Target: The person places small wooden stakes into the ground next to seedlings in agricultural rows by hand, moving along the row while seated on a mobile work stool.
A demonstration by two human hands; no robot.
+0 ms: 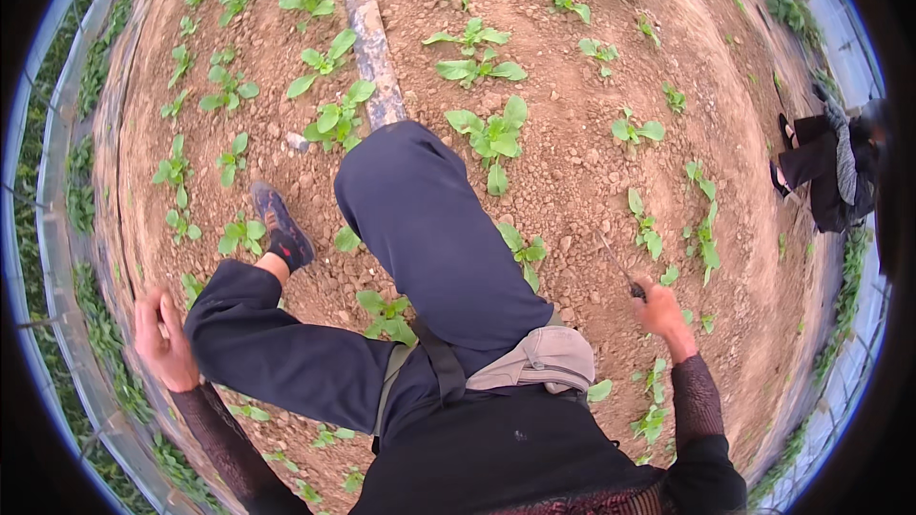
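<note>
My right hand [660, 315] grips the dark handle of a hand tool with a thin metal blade [617, 261]. The blade slants up and left over the crumbly brown soil, between leafy green seedlings. Close to the tool on its right is a narrow seedling [646, 229]; a broader one [524, 252] grows to its left, by my thigh. My left hand [163, 340] hangs beside my bent left knee with fingers loosely curled and apart, and I see nothing held in it. A seedling [192, 290] shows just past that hand.
Rows of seedlings [494, 132] surround my legs. A narrow, soil-smeared strip [368, 36] runs ahead from my right knee. My left shoe [280, 218] stands among plants. Another person [830, 157] is at the right edge, near the plastic sheeting [851, 14]. A beige waist bag [544, 357] sits at my hip.
</note>
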